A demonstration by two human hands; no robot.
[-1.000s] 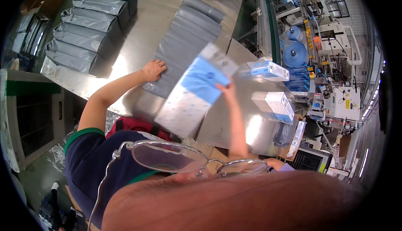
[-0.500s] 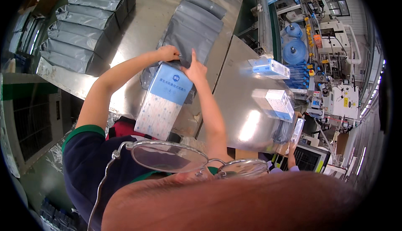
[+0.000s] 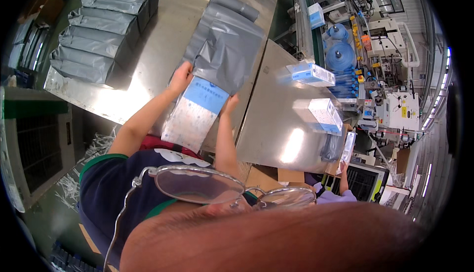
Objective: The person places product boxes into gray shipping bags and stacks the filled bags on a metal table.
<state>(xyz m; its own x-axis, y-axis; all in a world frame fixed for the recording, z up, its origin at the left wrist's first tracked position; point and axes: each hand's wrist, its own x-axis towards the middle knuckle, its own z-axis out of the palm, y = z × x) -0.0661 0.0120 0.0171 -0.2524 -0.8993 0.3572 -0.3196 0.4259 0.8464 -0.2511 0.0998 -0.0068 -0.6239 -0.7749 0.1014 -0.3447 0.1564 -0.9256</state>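
Left hand (image 3: 182,77) pinches the grey bag (image 3: 229,47); right hand (image 3: 229,105) touches the box (image 3: 190,116), grip unclear. Between them, dark writing (image 3: 207,88) marks the box's blue part.

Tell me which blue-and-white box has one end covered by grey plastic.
The box between the left hand and right hand: grey plastic covers its far end, whereas the two boxes on the right-hand table lie uncovered.

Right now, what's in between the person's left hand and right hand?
In the head view, the blue-and-white package lies between the left hand and right hand, its far end covered by a grey plastic bag.
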